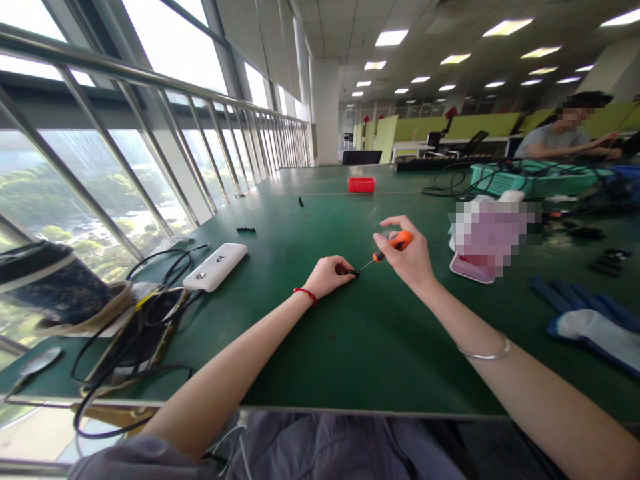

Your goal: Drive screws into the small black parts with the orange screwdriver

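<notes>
My right hand [407, 257] is closed round the orange and black handle of a screwdriver [400, 241], with the index finger raised off it. The screwdriver's thin metal shaft slants down to the left. Its tip meets a small black part [353, 272], which my left hand [330, 275] pinches against the green table [320, 360]. The fingers cover much of that part, so its exact kind does not show. Further off on the table lie a short black strip [246, 229] and a tiny black piece [301, 201].
A white power bank [216, 267] and black cables lie left, near a metal railing [210, 100]. A red basket [361, 185] stands further back. At right are a blue and white glove [595, 327], a teal basket [540, 179] with cables, and a seated person [560, 137].
</notes>
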{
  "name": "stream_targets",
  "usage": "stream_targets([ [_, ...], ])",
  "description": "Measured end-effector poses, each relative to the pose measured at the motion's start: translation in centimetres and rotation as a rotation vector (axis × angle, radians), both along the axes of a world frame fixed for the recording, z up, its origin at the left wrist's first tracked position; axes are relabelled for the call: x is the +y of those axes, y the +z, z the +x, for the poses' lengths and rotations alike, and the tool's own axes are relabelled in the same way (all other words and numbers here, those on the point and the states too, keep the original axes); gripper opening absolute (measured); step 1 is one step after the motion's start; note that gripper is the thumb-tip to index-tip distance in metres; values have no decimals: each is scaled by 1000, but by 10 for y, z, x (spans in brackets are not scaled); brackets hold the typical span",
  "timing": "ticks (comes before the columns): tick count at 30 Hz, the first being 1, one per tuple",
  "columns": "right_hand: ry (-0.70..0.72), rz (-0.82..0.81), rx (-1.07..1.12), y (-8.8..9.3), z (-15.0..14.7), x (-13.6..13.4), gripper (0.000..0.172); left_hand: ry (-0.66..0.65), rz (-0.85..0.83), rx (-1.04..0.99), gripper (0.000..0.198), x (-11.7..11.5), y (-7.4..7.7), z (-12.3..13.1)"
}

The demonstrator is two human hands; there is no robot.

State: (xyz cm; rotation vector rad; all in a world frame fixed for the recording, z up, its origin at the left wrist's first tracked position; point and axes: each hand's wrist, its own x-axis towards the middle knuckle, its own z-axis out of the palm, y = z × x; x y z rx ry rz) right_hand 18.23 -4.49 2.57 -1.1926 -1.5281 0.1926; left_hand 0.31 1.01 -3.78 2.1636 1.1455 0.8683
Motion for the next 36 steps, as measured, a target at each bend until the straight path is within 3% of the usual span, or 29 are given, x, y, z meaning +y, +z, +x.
stream_targets([
  [4, 52, 18, 19, 0, 0, 1, 18, 7, -4, 7, 15, 0, 0, 0],
  [7, 108, 20, 19, -2, 2, 2, 28, 13, -2, 7, 15, 0, 0, 0],
  [12, -45, 10, 1, -1, 2, 2, 22, -1, 4, 6, 14, 0, 0, 0],
  [16, 2, 53, -30, -1, 1, 1, 16, 8, 0, 8, 15, 0, 0, 0],
  [19, 39, 10, -19, -2, 1, 0, 32, 11, 0, 3, 15, -1, 1, 1],
  [23, -39, -4, -31, -1, 0, 0, 20, 3, 7, 7, 15, -1, 1, 0],
  [26, 22, 10, -38, -1, 0, 0, 16, 5, 7, 11, 14, -1, 1, 1],
  [30, 65, 30, -20, -3, 1, 1, 39, 6, -6, 0, 14, -1, 1, 1],
  [36, 24, 53, -26, -2, 1, 1, 18, 9, 4, 12, 15, -2, 2, 1],
])
